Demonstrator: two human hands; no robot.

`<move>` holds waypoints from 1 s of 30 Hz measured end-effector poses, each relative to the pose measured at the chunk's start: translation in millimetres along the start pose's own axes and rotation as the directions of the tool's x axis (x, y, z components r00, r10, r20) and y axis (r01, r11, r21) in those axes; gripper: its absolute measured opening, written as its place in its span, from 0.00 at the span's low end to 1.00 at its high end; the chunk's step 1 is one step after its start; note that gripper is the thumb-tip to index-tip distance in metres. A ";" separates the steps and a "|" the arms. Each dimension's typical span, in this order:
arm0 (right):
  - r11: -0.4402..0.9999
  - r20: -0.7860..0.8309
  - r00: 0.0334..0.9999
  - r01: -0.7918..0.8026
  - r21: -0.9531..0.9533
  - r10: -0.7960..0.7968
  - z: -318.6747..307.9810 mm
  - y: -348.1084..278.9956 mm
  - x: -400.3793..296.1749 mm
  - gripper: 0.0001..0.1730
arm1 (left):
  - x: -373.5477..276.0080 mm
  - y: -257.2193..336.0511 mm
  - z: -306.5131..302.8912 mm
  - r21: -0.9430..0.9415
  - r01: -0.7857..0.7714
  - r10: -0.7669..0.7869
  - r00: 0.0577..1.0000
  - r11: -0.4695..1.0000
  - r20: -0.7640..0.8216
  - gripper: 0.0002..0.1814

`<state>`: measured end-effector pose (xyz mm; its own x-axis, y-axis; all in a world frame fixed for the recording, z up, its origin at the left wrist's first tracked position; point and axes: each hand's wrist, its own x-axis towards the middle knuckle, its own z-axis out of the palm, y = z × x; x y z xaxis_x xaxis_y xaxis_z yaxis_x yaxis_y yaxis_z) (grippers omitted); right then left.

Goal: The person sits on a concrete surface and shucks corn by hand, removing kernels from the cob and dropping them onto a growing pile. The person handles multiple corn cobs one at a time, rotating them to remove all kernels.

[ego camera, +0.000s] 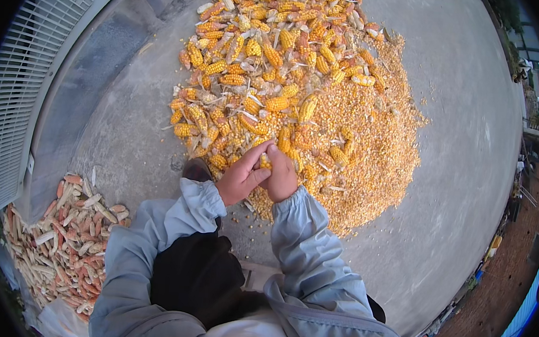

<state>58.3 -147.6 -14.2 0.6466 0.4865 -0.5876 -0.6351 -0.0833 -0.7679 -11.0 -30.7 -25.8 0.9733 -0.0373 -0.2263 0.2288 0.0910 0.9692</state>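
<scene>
My left hand (242,176) and my right hand (279,173) meet above the near edge of a corn heap. Between them is an ear of corn (265,162); its yellow kernels show in the gap, and the rest is hidden by fingers. Both hands appear closed around it. Beyond them, unshelled ears with yellow and orange kernels (277,104) and bits of dry husk make up the far and left side of the heap. Loose shelled kernels (373,176) spread over its right side, with a few ears lying on them.
Bare cobs (69,243) are piled at lower left, beside a pale plastic sheet (63,321). A white slatted metal grille (17,53) stands at the left. My shoe (197,170) touches the heap's near edge on the concrete floor (456,150). A brick wall (519,254) runs along the right.
</scene>
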 end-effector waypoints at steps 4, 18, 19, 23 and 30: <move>0.985 0.093 0.996 -0.030 0.172 0.014 0.2 -1.5 -5.6 0.21 | 3.7 -2.7 -2.1 -0.080 -0.071 0.072 0.997 0.994 0.002 0.30; 0.987 0.021 1.000 0.010 0.159 -0.014 2.9 1.4 2.8 0.21 | 4.1 -0.5 2.0 -0.038 -0.112 0.111 0.993 0.993 -0.031 0.31; 0.980 -0.025 1.000 0.001 0.201 0.004 2.8 3.8 3.9 0.21 | 3.1 5.8 0.4 0.022 -0.086 0.087 0.996 0.996 -0.018 0.31; 0.972 0.068 0.998 -0.006 0.234 -0.010 7.0 -3.8 -2.5 0.22 | 1.7 4.6 -2.5 0.000 -0.102 0.102 0.994 0.995 -0.037 0.30; 0.994 0.148 0.987 0.041 0.106 -0.057 2.1 -6.8 -16.0 0.25 | 6.7 -4.2 -2.9 -0.185 -0.208 0.200 0.978 0.961 -0.062 0.27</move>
<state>51.4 -153.0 1.0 0.6120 0.6137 -0.4989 -0.6492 0.0295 -0.7600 -5.4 -28.5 -31.6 0.9985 0.0430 -0.0333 0.0200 0.2789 0.9601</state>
